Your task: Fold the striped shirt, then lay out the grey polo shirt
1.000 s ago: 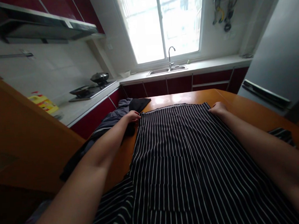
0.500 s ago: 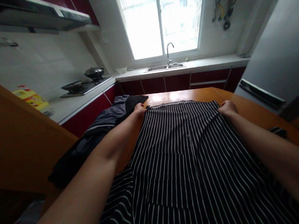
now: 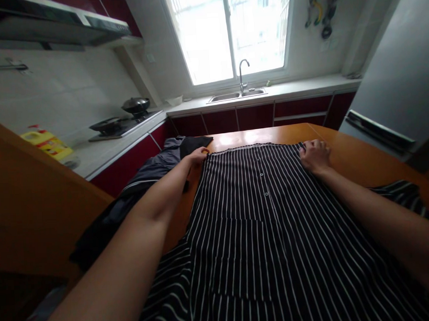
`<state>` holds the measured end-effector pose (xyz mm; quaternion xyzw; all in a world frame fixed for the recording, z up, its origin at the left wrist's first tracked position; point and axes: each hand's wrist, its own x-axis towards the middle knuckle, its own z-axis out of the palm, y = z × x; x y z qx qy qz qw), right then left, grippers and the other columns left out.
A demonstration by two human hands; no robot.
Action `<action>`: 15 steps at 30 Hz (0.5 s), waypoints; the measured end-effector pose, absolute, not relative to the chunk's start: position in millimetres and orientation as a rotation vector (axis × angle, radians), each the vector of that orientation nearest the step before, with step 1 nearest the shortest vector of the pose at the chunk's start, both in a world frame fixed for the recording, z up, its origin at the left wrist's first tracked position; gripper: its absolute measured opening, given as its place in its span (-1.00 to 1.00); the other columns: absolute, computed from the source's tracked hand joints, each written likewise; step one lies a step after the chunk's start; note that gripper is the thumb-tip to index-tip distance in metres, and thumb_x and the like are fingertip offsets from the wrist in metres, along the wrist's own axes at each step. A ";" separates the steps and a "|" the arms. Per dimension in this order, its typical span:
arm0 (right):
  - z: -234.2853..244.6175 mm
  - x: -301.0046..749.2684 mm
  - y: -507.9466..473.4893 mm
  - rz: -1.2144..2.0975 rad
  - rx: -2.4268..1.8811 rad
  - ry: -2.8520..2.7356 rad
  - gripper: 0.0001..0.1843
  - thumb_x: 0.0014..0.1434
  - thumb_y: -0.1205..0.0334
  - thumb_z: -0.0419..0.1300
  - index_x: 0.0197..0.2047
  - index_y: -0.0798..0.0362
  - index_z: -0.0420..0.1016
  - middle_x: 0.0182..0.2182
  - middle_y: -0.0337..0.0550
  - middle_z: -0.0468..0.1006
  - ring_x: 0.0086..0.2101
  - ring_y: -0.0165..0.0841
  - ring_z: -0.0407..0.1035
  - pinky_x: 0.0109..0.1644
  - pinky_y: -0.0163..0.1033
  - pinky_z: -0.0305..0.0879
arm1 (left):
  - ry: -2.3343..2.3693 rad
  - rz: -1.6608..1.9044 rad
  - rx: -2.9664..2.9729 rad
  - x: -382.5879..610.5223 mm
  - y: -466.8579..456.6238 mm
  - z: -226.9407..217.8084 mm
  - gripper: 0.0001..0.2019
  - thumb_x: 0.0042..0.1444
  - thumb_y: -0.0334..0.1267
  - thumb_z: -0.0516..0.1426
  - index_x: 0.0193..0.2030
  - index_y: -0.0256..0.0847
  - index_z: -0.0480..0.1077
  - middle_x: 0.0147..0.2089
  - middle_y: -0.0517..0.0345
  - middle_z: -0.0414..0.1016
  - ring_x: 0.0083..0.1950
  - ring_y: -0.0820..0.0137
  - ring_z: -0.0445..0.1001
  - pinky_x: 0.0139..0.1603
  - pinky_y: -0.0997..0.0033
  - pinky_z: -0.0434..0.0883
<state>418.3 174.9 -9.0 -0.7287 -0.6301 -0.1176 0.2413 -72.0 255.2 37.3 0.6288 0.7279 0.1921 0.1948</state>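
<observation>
A black shirt with thin white stripes (image 3: pixel 261 234) lies spread flat on an orange wooden table (image 3: pixel 361 157), its button row running down the middle. My left hand (image 3: pixel 197 157) pinches the shirt's far left corner. My right hand (image 3: pixel 315 156) rests on the far right corner with its fingers curled over the cloth edge. Both arms stretch forward over the garment.
A dark grey garment (image 3: pixel 144 183) is heaped on the table's left side. Beyond the table run red cabinets, a counter with a sink and tap (image 3: pixel 242 82) under a window, a stove with pans (image 3: pixel 126 119), a yellow bottle (image 3: pixel 48 143) and a grey fridge (image 3: pixel 394 89) at right.
The shirt's far edge has been pulled straighter and flatter. My right hand has lowered onto the right corner; my left hand stays at the left corner.
</observation>
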 end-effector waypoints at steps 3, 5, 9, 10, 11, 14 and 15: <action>-14.1 411.8 171.0 -0.331 -1.940 -1.823 -0.56 0.38 0.08 -0.10 0.07 0.15 0.45 0.03 0.20 0.40 0.04 0.01 0.21 0.05 0.05 0.12 | 1.957 0.503 1.791 -76.8 256.5 43.1 -0.65 -0.06 -0.25 0.37 -0.08 -0.21 0.53 -0.38 0.18 0.51 -0.41 0.43 0.46 -0.41 0.54 0.35; -16.9 411.0 170.5 -0.322 -1.943 -1.814 -0.56 0.39 0.08 -0.11 0.05 0.16 0.46 0.02 0.20 0.40 0.04 0.01 0.21 0.05 0.04 0.11 | 1.921 0.502 1.821 -80.2 257.6 46.3 -0.63 -0.08 -0.26 0.38 -0.09 -0.22 0.51 -0.38 0.19 0.50 -0.42 0.46 0.43 -0.41 0.55 0.34; -17.1 411.8 170.1 -0.296 -1.948 -1.793 -0.55 0.39 0.08 -0.12 0.03 0.16 0.46 0.02 0.20 0.40 0.04 0.01 0.20 0.06 0.04 0.10 | 1.892 0.491 1.896 -84.2 259.5 52.2 -0.62 -0.04 -0.31 0.35 -0.04 -0.20 0.46 -0.37 0.22 0.48 -0.39 0.48 0.42 -0.35 0.57 0.34; -16.3 411.6 169.6 -0.288 -1.947 -1.795 -0.55 0.39 0.08 -0.12 0.03 0.16 0.46 0.02 0.20 0.41 0.04 0.02 0.20 0.07 0.04 0.10 | 1.890 0.478 1.915 -84.5 259.7 54.2 -0.60 -0.04 -0.32 0.34 -0.01 -0.18 0.45 -0.37 0.23 0.47 -0.39 0.48 0.41 -0.34 0.56 0.34; -15.6 411.4 169.0 -0.282 -1.947 -1.796 -0.55 0.39 0.08 -0.12 0.02 0.16 0.47 0.02 0.21 0.41 0.05 0.02 0.20 0.07 0.05 0.10 | 1.890 0.458 1.932 -84.5 259.7 56.6 -0.57 -0.04 -0.34 0.34 0.01 -0.16 0.45 -0.38 0.25 0.46 -0.39 0.47 0.41 -0.34 0.56 0.33; -14.1 410.4 167.5 -0.268 -1.949 -1.791 -0.55 0.39 0.09 -0.13 0.01 0.17 0.47 0.02 0.22 0.41 0.05 0.03 0.20 0.08 0.06 0.10 | 1.889 0.370 1.972 -82.8 259.6 65.1 -0.58 -0.07 -0.38 0.32 -0.01 -0.12 0.49 -0.40 0.26 0.44 -0.37 0.43 0.42 -0.32 0.55 0.34; -14.0 410.2 167.3 -0.266 -1.948 -1.790 -0.55 0.39 0.09 -0.13 0.02 0.17 0.47 0.02 0.23 0.41 0.06 0.03 0.20 0.08 0.06 0.10 | 1.891 0.334 1.978 -82.0 259.6 68.2 -0.62 -0.07 -0.39 0.32 -0.05 -0.12 0.52 -0.40 0.25 0.45 -0.35 0.41 0.43 -0.30 0.55 0.35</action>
